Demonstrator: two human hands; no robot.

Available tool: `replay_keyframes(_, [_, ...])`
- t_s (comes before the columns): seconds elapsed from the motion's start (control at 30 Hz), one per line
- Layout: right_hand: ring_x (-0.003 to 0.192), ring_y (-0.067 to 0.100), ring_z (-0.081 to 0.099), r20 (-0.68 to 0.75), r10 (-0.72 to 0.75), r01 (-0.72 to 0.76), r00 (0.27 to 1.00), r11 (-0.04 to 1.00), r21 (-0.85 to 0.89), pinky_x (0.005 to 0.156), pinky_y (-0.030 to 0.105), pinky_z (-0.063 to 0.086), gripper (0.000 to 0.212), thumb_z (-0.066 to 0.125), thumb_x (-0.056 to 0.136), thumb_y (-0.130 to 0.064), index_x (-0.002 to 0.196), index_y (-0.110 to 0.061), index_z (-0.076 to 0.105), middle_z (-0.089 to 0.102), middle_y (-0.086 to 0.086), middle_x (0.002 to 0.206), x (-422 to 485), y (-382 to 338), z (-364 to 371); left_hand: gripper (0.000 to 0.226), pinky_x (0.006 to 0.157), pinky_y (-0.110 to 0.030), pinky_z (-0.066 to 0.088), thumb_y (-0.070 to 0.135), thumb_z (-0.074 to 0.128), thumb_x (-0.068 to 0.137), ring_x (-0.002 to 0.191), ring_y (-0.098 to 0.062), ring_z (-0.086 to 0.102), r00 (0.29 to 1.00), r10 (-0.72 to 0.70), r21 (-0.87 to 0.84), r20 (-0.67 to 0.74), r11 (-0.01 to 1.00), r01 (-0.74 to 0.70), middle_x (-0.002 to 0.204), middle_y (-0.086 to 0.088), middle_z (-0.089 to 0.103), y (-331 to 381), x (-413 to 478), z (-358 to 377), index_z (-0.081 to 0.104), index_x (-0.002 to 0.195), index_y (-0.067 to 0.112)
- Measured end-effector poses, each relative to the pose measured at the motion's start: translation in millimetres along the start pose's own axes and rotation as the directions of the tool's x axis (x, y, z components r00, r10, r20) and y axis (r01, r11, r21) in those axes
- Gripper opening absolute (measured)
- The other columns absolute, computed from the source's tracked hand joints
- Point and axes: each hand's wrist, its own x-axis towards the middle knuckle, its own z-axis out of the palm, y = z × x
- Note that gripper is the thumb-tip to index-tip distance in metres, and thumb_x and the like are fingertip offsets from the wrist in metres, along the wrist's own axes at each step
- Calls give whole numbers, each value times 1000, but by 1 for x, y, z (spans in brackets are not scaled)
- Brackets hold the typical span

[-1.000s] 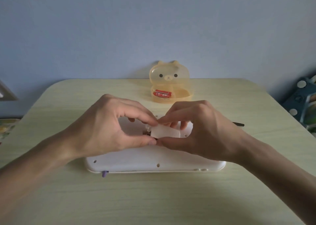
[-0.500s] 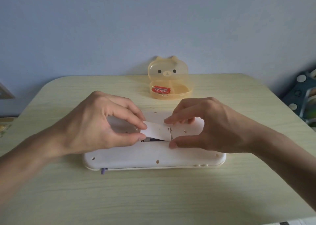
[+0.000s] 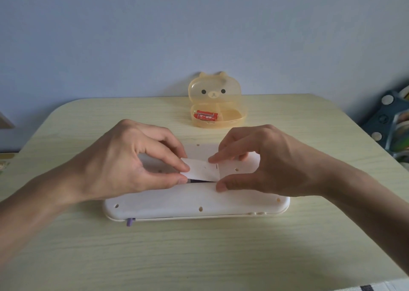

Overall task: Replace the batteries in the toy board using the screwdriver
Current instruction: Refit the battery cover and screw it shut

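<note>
The white toy board [image 3: 177, 204] lies face down in the middle of the table. A small white battery cover [image 3: 202, 169] sits tilted over the battery bay, its left end raised; a dark gap shows under its near edge. My left hand [image 3: 124, 164] pinches the cover's left end between thumb and forefinger. My right hand [image 3: 267, 160] touches the cover's right end with forefinger and thumb. Red batteries [image 3: 205, 116] lie in the open orange bear-shaped box [image 3: 215, 105] behind the board. The screwdriver is hidden.
A pale wooden table [image 3: 199, 251] with rounded far corners stands against a blue wall. A dark blue object with white dots [image 3: 385, 118] stands off the table's right edge. A purple tab [image 3: 130, 222] sticks out of the board's near left edge.
Both hands have lowered the battery cover from above the board onto the bay and spread apart to its ends. The view has shifted down slightly.
</note>
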Motion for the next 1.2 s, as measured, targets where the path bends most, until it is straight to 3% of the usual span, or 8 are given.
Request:
replay_keyframes(0.17, [97, 9, 67, 13, -20, 20, 1000, 1000, 8, 84, 34, 55, 41, 80, 76, -57, 114, -43, 78, 69, -20, 106, 0, 1, 1, 21, 81, -14, 52, 50, 81, 82, 90, -2, 73, 998, 26, 9, 57, 1000, -26, 101, 17, 77, -5, 0, 1, 88, 96, 36])
replay_keyframes(0.27, [99, 10, 67, 32, -31, 31, 999, 999, -6, 86, 37, 54, 34, 79, 78, -57, 111, -45, 79, 67, -19, 107, 1, 1, 2, 22, 82, -19, 53, 51, 79, 85, 94, -7, 70, 996, 53, 29, 75, 998, -55, 105, 18, 76, -10, -1, 2, 87, 100, 37])
replay_keyframes(0.5, [102, 6, 63, 69, -44, 48, 997, 998, -52, 86, 29, 52, 37, 72, 79, -61, 112, -47, 78, 63, -22, 108, 3, 0, 1, 38, 95, -21, 48, 63, 67, 93, 117, -11, 61, 983, 83, 123, 162, 987, -104, 129, 15, 69, -15, -12, -2, 84, 115, 37])
replay_keyframes(0.73, [100, 10, 68, 51, -44, 46, 998, 998, -44, 85, 31, 55, 39, 78, 77, -57, 113, -43, 78, 69, -22, 110, 2, 5, -9, 77, 121, -39, 35, 92, 71, 67, 153, -11, 38, 967, -33, 204, 251, 979, -19, 164, 28, 39, -23, -25, -13, 57, 139, 66])
replay_keyframes(0.87, [93, -3, 67, -72, 76, -85, 995, 988, -131, 80, 13, 54, 45, 77, 74, -57, 117, -44, 75, 74, -22, 108, -15, 38, -42, 106, 122, -43, 37, 99, 74, 51, 154, -3, 33, 957, -130, 226, 259, 972, 71, 166, 37, 27, -29, -33, -23, 38, 148, 73])
replay_keyframes(1.0, [96, 3, 70, -62, 292, -298, 955, 920, -256, 88, 33, 62, 58, 71, 68, -68, 122, -47, 69, 71, -21, 114, -45, 76, -71, 117, 116, -36, 47, 97, 77, 46, 154, 4, 37, 954, -131, 195, 269, 978, 79, 166, 35, 29, -34, -39, -22, 35, 151, 69])
replay_keyframes(1.07, [97, 2, 69, -66, 348, -352, 935, 893, -279, 88, 34, 61, 59, 71, 66, -70, 120, -45, 70, 72, -21, 113, -56, 85, -74, 115, 109, -37, 54, 96, 75, 46, 151, 5, 41, 962, -127, 189, 243, 979, 81, 164, 35, 33, -35, -38, -19, 39, 151, 67])
replay_keyframes(1.2, [90, 2, 69, -102, 387, -400, 916, 884, -242, 84, 32, 62, 59, 60, 62, -78, 107, -43, 76, 72, -20, 104, -58, 95, -60, 110, 106, -27, 47, 96, 72, 49, 148, 4, 46, 971, -101, 159, 216, 985, 67, 162, 32, 38, -36, -31, -12, 44, 150, 63])
